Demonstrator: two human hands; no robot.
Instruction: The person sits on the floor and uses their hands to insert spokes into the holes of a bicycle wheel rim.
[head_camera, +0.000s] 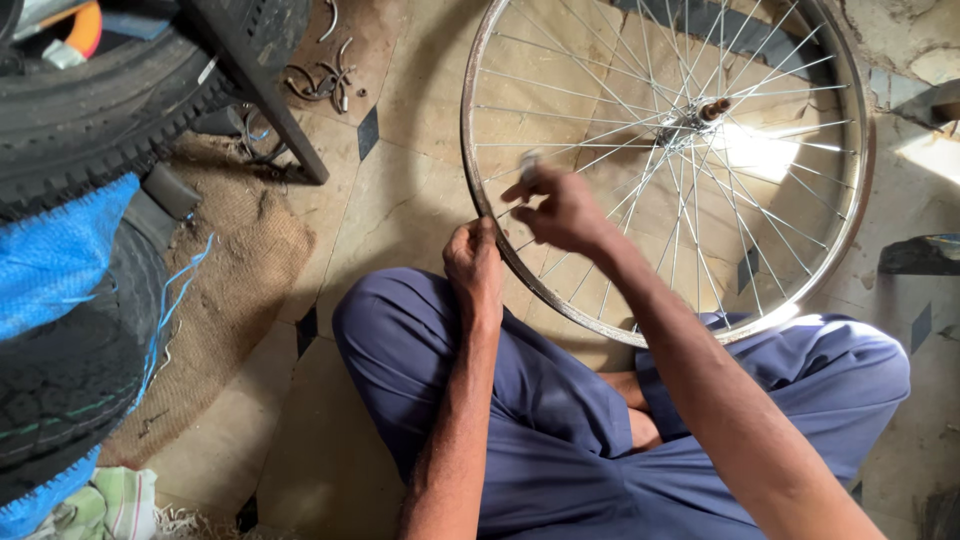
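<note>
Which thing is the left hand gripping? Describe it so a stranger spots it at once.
On the tiled floor before the seated person's blue trousers stands a bare bicycle wheel. The left hand grips its rim. Unlike the black tyres nearby, it is thin silver metal with spokes.

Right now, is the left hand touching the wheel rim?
Touching. The head view shows the left hand closed around the wheel rim at its near-left edge, fingers wrapped over the metal with no gap visible.

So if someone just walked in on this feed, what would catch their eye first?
The bare spoked bicycle wheel fills the upper middle, standing on the stone floor against the seated person's legs. Both hands meet at its near rim: the left hand grips the rim, and the right hand pinches a small blurred tool among the spokes. Black tyres stack at left.
</note>
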